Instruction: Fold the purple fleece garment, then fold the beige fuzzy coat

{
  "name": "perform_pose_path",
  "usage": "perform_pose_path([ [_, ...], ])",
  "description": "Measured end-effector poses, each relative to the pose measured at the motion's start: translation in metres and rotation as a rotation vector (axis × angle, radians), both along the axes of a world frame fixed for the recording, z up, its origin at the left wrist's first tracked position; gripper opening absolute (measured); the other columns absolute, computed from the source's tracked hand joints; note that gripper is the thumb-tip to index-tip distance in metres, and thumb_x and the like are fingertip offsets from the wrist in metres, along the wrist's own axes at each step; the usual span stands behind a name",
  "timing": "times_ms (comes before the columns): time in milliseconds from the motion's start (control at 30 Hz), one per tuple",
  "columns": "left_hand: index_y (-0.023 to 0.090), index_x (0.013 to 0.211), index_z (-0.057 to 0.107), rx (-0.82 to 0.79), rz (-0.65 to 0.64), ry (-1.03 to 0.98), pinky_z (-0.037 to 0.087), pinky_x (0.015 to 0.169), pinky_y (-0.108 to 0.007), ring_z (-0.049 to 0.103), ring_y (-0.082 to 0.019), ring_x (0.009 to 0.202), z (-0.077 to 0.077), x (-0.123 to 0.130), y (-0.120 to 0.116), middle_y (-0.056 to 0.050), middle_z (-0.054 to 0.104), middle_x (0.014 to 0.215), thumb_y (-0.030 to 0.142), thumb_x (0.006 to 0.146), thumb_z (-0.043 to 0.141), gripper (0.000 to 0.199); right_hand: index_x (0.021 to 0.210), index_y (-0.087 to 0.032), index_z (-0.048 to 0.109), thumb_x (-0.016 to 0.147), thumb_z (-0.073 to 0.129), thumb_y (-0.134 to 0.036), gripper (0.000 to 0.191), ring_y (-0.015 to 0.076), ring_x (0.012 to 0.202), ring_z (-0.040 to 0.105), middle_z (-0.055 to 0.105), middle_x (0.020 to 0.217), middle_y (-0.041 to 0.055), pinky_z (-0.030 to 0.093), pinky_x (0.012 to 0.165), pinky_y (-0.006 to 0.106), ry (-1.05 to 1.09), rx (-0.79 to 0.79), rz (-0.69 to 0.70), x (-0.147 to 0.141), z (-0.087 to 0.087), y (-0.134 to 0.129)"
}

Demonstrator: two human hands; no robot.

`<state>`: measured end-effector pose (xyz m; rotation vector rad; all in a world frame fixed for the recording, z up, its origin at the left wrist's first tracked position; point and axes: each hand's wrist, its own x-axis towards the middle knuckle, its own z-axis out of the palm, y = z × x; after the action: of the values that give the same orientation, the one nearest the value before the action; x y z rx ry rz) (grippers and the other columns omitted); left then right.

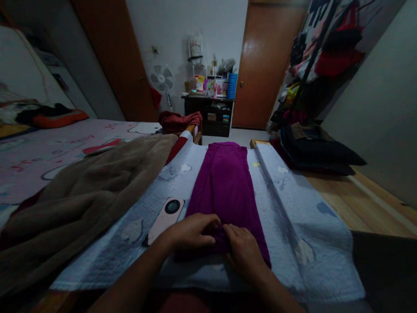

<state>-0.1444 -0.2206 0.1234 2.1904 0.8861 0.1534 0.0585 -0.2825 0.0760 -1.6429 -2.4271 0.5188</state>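
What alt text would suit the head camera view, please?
Two hands, left hand and right hand, press the near end of a folded purple cloth on a pale blue sheet. A pink phone lies left, beside a brown blanket.

Folded cloth (224,182) on padded board (293,204), phone (165,217) left of it, probably a blanket (84,191) farther left

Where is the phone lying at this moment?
The phone lies face down on the pale sheet, just left of the purple cloth and beside the left hand.
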Motion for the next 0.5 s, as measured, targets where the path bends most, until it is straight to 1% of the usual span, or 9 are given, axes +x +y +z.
perform_pose_path([
  [33, 0.025, 0.119, 0.054, 0.006, 0.004, -0.029, 0.048, 0.085, -0.027, 0.065, -0.018, 0.1, 0.004, -0.001, 0.012, -0.002, 0.069, 0.11, 0.025, 0.082, 0.056, 0.037, 0.132, -0.015, 0.049, 0.069, 0.052, -0.015, 0.063, 0.0249, 0.119, 0.051, 0.059, 0.129, 0.0119, 0.035, 0.101, 0.037, 0.008, -0.012, 0.006, 0.001, 0.002, 0.002],
  [100, 0.023, 0.121, 0.055, 0.109, 0.058, -0.05, 0.045, 0.094, -0.029, 0.062, -0.019, 0.109, 0.009, 0.004, 0.04, -0.004, 0.067, 0.118, 0.024, 0.087, 0.05, 0.035, 0.132, -0.015, 0.049, 0.067, 0.052, -0.014, 0.065, 0.024, 0.116, 0.053, 0.06, 0.126, 0.0108, 0.035, 0.101, 0.036, 0.019, -0.034, 0.02, 0.003, 0.005, 0.005],
  [133, 0.022, 0.123, 0.054, 0.171, 0.071, -0.032, 0.042, 0.099, -0.032, 0.058, -0.02, 0.116, 0.008, 0.01, 0.055, -0.006, 0.063, 0.125, 0.025, 0.088, 0.049, 0.036, 0.131, -0.015, 0.05, 0.067, 0.052, -0.014, 0.064, 0.0236, 0.114, 0.053, 0.061, 0.124, 0.0104, 0.034, 0.102, 0.036, 0.022, -0.045, 0.027, 0.004, 0.007, 0.007],
  [200, 0.017, 0.125, 0.054, 0.256, 0.065, 0.023, 0.039, 0.105, -0.035, 0.053, -0.022, 0.123, 0.003, 0.027, 0.084, -0.01, 0.059, 0.132, 0.026, 0.089, 0.049, 0.037, 0.129, -0.016, 0.051, 0.067, 0.053, -0.014, 0.062, 0.023, 0.114, 0.053, 0.061, 0.123, 0.01, 0.03, 0.105, 0.037, 0.026, -0.062, 0.04, 0.004, 0.012, 0.01],
  [267, 0.017, 0.128, 0.052, 0.323, -0.021, 0.058, 0.034, 0.11, -0.037, 0.045, -0.023, 0.132, -0.005, 0.047, 0.111, -0.011, 0.053, 0.139, 0.027, 0.09, 0.049, 0.039, 0.126, -0.017, 0.052, 0.067, 0.054, -0.014, 0.059, 0.0225, 0.115, 0.053, 0.062, 0.122, 0.0095, 0.026, 0.108, 0.037, 0.03, -0.085, 0.054, 0.003, 0.017, 0.013],
  [300, 0.017, 0.129, 0.052, 0.356, -0.07, 0.077, 0.032, 0.111, -0.039, 0.04, -0.024, 0.136, -0.009, 0.057, 0.123, -0.01, 0.051, 0.142, 0.026, 0.09, 0.049, 0.039, 0.125, -0.017, 0.053, 0.067, 0.055, -0.014, 0.058, 0.0226, 0.114, 0.053, 0.062, 0.122, 0.0093, 0.027, 0.107, 0.037, 0.025, -0.102, 0.056, 0.003, 0.02, 0.015],
  [367, 0.017, 0.131, 0.05, 0.407, -0.159, 0.118, 0.029, 0.113, -0.042, 0.031, -0.025, 0.141, -0.016, 0.076, 0.143, -0.011, 0.046, 0.147, 0.026, 0.09, 0.049, 0.042, 0.124, -0.018, 0.053, 0.067, 0.054, -0.014, 0.057, 0.0235, 0.112, 0.054, 0.062, 0.122, 0.0093, 0.031, 0.103, 0.036, -0.001, -0.142, 0.053, 0.002, 0.025, 0.017],
  [433, 0.018, 0.135, 0.048, 0.434, -0.23, 0.151, 0.027, 0.113, -0.047, 0.026, -0.027, 0.143, -0.023, 0.091, 0.158, -0.01, 0.041, 0.15, 0.028, 0.091, 0.049, 0.045, 0.124, -0.019, 0.053, 0.066, 0.053, -0.013, 0.059, 0.0246, 0.109, 0.056, 0.062, 0.121, 0.0093, 0.036, 0.098, 0.036, -0.034, -0.181, 0.048, 0.002, 0.029, 0.021],
  [500, 0.021, 0.138, 0.046, 0.447, -0.29, 0.154, 0.025, 0.113, -0.051, 0.023, -0.028, 0.144, -0.033, 0.103, 0.166, -0.008, 0.038, 0.152, 0.032, 0.092, 0.047, 0.047, 0.123, -0.02, 0.053, 0.064, 0.053, -0.014, 0.06, 0.0256, 0.108, 0.057, 0.063, 0.12, 0.0094, 0.039, 0.094, 0.035, -0.053, -0.215, 0.047, 0.002, 0.031, 0.025],
])
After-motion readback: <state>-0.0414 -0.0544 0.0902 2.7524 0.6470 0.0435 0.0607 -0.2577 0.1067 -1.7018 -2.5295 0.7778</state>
